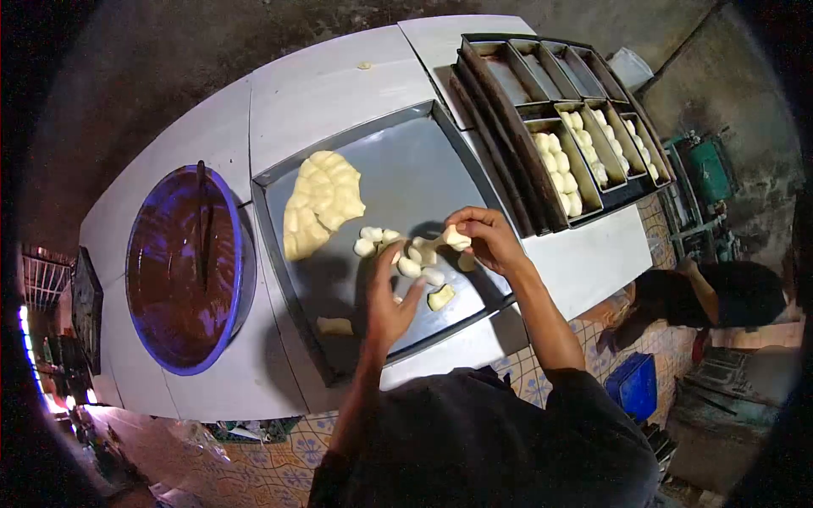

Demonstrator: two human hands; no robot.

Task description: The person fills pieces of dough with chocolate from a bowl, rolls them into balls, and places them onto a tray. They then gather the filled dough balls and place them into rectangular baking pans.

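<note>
A large metal tray (398,152) lies in front of me with a flattened slab of pale dough (326,199) at its left, marked into lumps. Small dough balls (410,267) cluster near the middle. My right hand (489,241) pinches a piece of dough (457,238) between thumb and fingers, just above the tray; a strand of dough trails from it toward the cluster. My left hand (392,300) has thumb and fingers apart beside the balls, its fingertips right at them. Loose dough scraps (440,297) lie nearer me on the tray.
To the left stands a purple basin (241,279) with brown contents and a dark-handled tool (201,220). Stacked baking pans (508,140) stand at the right, some compartments filled with rows of dough balls (559,169). Another person (720,292) sits at the right, beyond the white table (584,262).
</note>
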